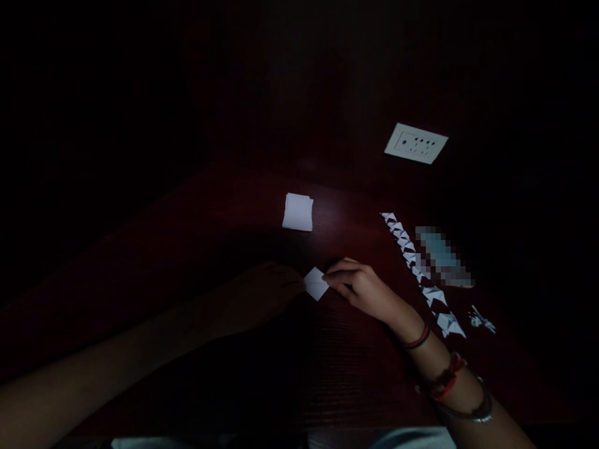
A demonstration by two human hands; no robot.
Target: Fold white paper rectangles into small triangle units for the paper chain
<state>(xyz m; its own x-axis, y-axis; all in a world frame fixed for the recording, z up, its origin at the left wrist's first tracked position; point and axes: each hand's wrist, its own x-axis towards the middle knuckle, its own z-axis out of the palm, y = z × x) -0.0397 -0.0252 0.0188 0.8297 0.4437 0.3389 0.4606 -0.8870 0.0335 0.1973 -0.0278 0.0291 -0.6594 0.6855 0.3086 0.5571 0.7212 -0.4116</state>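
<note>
**Keeping a small paper [317, 284] square**

The small paper is sitting on the near side of the paper stack [297, 213]. The right hand [359, 284] is pinching its right corner; the left hand [279, 282] is meeting the left corner, but shadow is hiding whether those fingers are gripping. Folded papers [410, 257] are forming a row right of the stack. Good handling is probably calling for level corners and light, even pressure.

The tabletop [349, 355] is wood, visibly grained, with a soft sheen. The square sheet [317, 285], the stack [298, 212] and the folded pieces [448, 323] are matt paper, sharply creased in the last. The socket plate [416, 143] is smooth plastic. The bangle [483, 412] is probably polished metal, though the gloom obscures it.
</note>
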